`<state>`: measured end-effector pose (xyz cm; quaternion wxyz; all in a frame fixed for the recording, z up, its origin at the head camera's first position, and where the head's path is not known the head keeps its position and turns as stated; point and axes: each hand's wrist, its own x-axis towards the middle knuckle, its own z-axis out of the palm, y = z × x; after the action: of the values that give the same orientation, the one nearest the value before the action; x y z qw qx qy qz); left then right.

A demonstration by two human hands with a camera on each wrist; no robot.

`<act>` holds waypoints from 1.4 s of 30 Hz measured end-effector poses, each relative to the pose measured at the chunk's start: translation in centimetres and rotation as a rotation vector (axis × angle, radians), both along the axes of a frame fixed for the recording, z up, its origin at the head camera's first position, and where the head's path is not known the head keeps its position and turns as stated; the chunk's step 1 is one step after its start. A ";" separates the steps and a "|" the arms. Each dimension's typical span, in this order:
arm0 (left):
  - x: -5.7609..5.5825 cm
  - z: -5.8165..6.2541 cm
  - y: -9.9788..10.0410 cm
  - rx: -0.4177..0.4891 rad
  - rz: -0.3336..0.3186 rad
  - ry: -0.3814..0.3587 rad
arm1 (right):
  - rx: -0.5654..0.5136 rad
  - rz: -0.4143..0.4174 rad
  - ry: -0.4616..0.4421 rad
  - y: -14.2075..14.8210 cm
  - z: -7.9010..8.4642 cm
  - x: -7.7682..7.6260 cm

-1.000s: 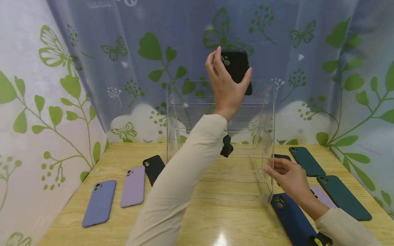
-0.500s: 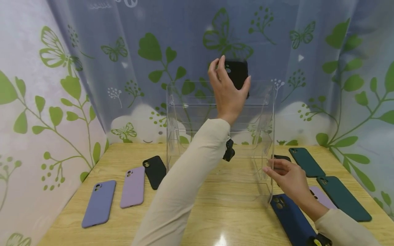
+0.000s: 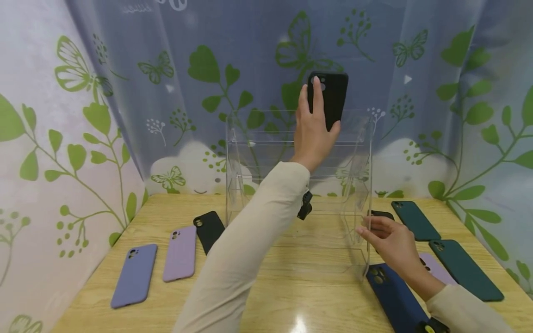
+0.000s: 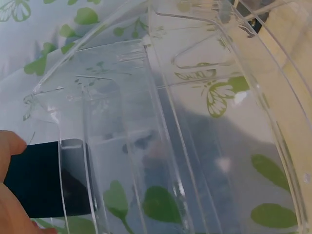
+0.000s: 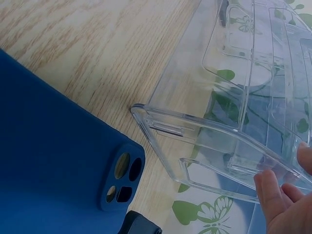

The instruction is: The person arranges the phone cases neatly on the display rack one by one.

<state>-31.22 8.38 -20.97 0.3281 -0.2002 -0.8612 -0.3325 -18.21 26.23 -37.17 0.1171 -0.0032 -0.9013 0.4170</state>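
A clear acrylic tiered display stand (image 3: 291,259) stands upright on the table. At its top tier a black phone case (image 3: 336,95) leans slightly right; in the left wrist view its lower part (image 4: 75,180) shows behind a clear panel. My left hand (image 3: 314,134) touches that case from the front, fingers straight along its left side and thumb near its lower right edge. My right hand (image 3: 393,243) pinches the stand's right side wall; in the right wrist view, fingers (image 5: 273,202) and thumb lie about the clear edge. A dark blue phone case (image 3: 395,296) lies below the right wrist.
On the table's left lie a periwinkle case (image 3: 134,276), a lilac case (image 3: 180,254) and a black case (image 3: 209,231). At right are two dark green cases (image 3: 415,219), a lilac case (image 3: 437,268) and a dark case partly behind the right hand. A patterned curtain (image 3: 258,46) hangs behind.
The black case has shifted slightly right and stands more upright. My left hand's fingers have straightened from their hold across it. My right hand has stayed on the stand.
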 end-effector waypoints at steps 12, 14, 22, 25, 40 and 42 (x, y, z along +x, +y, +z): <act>-0.1 -0.8 -0.8 -0.249 0.135 -0.141 | 0.004 0.007 0.011 0.0 0.0 0.0; 0.0 -0.9 -0.8 -0.280 0.166 -0.137 | 0.002 0.008 0.009 -0.1 0.0 0.0; -0.1 -1.2 -0.9 -0.305 0.199 -0.106 | 0.002 0.012 0.018 0.0 0.0 0.0; 0.0 -1.3 -0.8 -0.300 0.184 -0.111 | 0.003 0.013 0.021 0.0 -0.1 0.1; 0.7 -2.1 -0.5 -0.371 0.172 -0.081 | 0.000 -0.006 0.017 -0.1 -0.1 0.1; 0.8 -2.2 -0.4 -0.375 0.174 -0.079 | 0.000 -0.009 0.019 -0.2 -0.1 0.1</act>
<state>-30.38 7.94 -23.16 0.2786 -0.1694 -0.9343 -0.1442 -18.15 26.08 -37.25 0.1275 -0.0032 -0.9002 0.4164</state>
